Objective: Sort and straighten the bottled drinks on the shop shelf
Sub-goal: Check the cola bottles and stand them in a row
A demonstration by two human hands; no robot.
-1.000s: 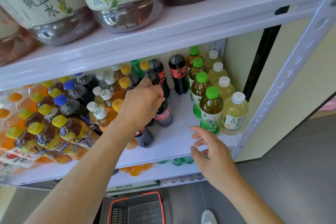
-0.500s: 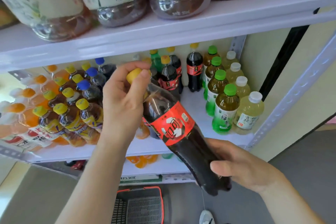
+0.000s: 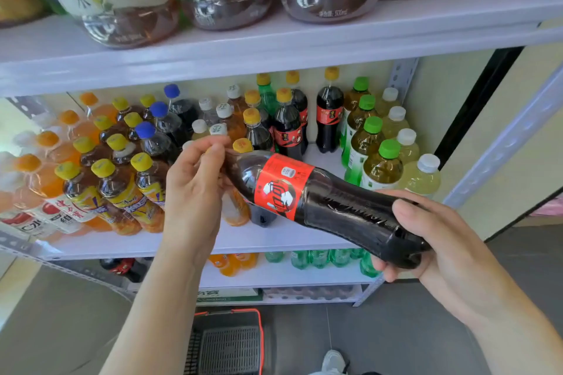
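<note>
Dark cola bottle (image 3: pixel 320 201), red label up, hangs nearly level in front of the shelf board (image 3: pixel 274 237), clear of it: left hand (image 3: pixel 195 189) curled round the neck end with the cap hidden under its fingers, right hand (image 3: pixel 426 240) wrapped round the base. Standing colas (image 3: pixel 288 128) with the same red label sit just beyond the left hand, green-capped teas (image 3: pixel 380 161) just above the right. Best handling, as judged: drop the base with the right hand, bring it upright, seat it in front of that cola row, label forward, without clipping the orange drink (image 3: pixel 236 210) under the neck
</note>
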